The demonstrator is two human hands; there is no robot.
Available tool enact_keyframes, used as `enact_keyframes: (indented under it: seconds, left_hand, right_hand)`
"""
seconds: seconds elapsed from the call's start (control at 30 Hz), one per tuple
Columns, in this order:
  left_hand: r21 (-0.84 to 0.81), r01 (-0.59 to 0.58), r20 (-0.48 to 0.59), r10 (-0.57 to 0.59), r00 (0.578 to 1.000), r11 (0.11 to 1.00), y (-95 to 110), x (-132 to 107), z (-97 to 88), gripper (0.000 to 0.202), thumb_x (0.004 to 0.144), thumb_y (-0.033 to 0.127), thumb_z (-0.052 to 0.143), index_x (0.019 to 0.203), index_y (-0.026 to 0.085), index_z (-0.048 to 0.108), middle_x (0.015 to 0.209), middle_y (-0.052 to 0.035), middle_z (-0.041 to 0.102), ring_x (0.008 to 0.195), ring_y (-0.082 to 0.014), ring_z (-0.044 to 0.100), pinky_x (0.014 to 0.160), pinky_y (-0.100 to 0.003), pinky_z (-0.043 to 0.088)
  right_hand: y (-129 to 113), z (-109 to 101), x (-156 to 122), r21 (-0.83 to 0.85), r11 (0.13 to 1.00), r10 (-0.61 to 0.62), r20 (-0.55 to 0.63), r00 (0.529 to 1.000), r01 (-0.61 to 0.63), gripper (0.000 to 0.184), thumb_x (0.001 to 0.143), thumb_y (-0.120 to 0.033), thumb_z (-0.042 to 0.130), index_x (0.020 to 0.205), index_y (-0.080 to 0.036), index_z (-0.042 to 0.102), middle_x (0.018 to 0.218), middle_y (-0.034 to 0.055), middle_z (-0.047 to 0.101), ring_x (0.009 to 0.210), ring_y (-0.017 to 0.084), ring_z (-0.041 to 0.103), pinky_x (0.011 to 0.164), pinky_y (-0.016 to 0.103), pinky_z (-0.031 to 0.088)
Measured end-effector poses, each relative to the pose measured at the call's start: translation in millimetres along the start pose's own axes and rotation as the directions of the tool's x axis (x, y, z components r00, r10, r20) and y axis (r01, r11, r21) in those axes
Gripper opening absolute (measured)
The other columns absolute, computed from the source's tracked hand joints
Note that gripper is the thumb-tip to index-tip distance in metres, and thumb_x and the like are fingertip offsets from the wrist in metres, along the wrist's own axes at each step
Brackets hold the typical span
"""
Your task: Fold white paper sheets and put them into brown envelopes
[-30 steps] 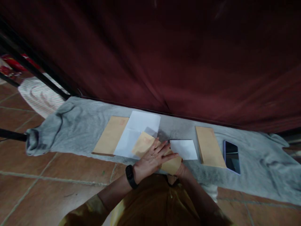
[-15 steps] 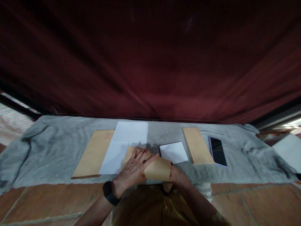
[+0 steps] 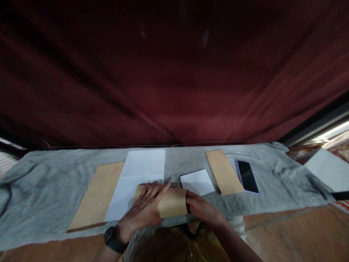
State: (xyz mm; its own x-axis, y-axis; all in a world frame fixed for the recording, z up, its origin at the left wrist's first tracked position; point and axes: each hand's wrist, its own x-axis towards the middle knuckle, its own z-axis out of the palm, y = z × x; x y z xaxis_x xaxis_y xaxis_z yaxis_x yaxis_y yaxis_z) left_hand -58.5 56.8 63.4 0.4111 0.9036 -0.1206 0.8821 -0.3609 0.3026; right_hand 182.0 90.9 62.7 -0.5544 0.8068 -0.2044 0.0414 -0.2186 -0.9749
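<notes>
My left hand (image 3: 144, 209) lies flat, fingers stretched out, on the left part of a brown envelope (image 3: 173, 203) on the grey cloth (image 3: 49, 171). My right hand (image 3: 199, 207) grips the envelope's right end, fingers curled at its edge. A white sheet of paper (image 3: 139, 174) lies partly under the envelope. A small folded white paper (image 3: 196, 181) lies just right of the envelope.
A brown envelope (image 3: 95, 194) lies left of the sheet, another (image 3: 223, 171) to the right, with a dark phone (image 3: 247, 176) beside it. A dark red curtain (image 3: 174, 72) hangs behind. Tiled floor (image 3: 300, 233) is in front; a white object (image 3: 327, 169) sits far right.
The view has swung left to right and levelled. My left hand slid to the envelope's left part, and my right hand came out from under it to its right end.
</notes>
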Motion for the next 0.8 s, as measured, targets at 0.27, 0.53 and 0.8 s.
enact_keyframes:
  seconds: [0.27, 0.53, 0.8]
  left_hand:
    - [-0.032, 0.123, 0.025, -0.122, 0.992, 0.992, -16, -11, -4.1, 0.120, 0.058, 0.021, 0.071, 0.161, 0.030, 0.011, 0.158, -0.0095, 0.038, 0.147, -0.0363, 0.032, 0.120, -0.051, 0.028]
    - [0.009, 0.183, -0.029, -0.183, 0.983, 0.983, -33, -10, 1.6, 0.121, 0.058, 0.020, 0.068, 0.161, 0.026, 0.004, 0.155, -0.0122, 0.041, 0.146, -0.0342, 0.034, 0.121, -0.050, 0.023]
    - [0.000, 0.190, -0.004, -0.190, 0.982, 0.982, -37, -8, 8.3, 0.125, 0.057, 0.023, 0.071, 0.161, 0.026, 0.002, 0.157, -0.0128, 0.038, 0.147, -0.0341, 0.032, 0.122, -0.051, 0.020]
  right_hand:
    - [22, -66, -30, -0.116, 0.993, -0.018, -0.347, 0.938, -0.024, 0.035, 0.091, -0.048, 0.055, 0.110, -0.023, 0.070, 0.110, 0.0102, 0.072, 0.094, 0.025, 0.069, 0.087, 0.043, 0.056]
    - [68, -88, -17, -0.848, 0.475, -0.475, -0.473, 0.742, -0.237, 0.050, 0.095, -0.037, 0.052, 0.140, -0.015, 0.052, 0.127, 0.0202, 0.061, 0.119, 0.035, 0.058, 0.100, 0.052, 0.049]
    - [75, -79, -9, -0.860, 0.322, -0.500, -0.510, 0.700, -0.397, 0.059, 0.087, -0.028, 0.061, 0.142, -0.013, 0.047, 0.123, 0.0211, 0.059, 0.112, 0.037, 0.058, 0.094, 0.050, 0.049]
